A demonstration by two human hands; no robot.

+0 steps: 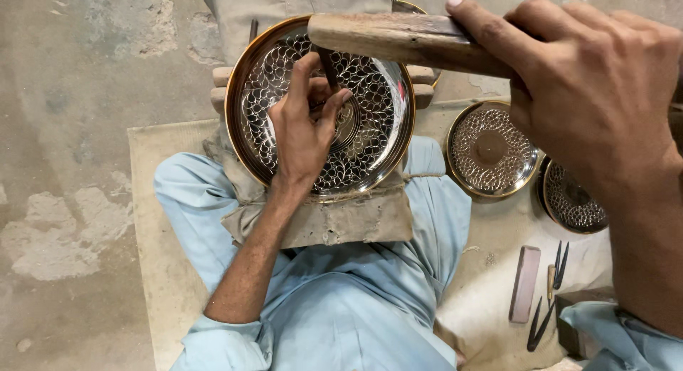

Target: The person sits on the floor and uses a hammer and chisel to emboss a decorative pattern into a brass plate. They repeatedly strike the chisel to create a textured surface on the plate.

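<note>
1. Gripping a thin dark metal chisel (pixel 328 65), the left hand (pixel 304 133) is pressing its tip onto the round engraved brass plate (pixel 380 108) — resting on a cloth-wrapped block (pixel 356 218) over the lap.
2. The right hand (pixel 594 86) is clenching a wooden mallet (pixel 388 36) — raised above the plate.

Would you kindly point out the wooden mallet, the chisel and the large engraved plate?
wooden mallet (pixel 384 36), head view, middle of its wooden body.
chisel (pixel 328 66), head view, dark shaft above the fingers.
large engraved plate (pixel 377 93), head view, patterned right side.
</note>
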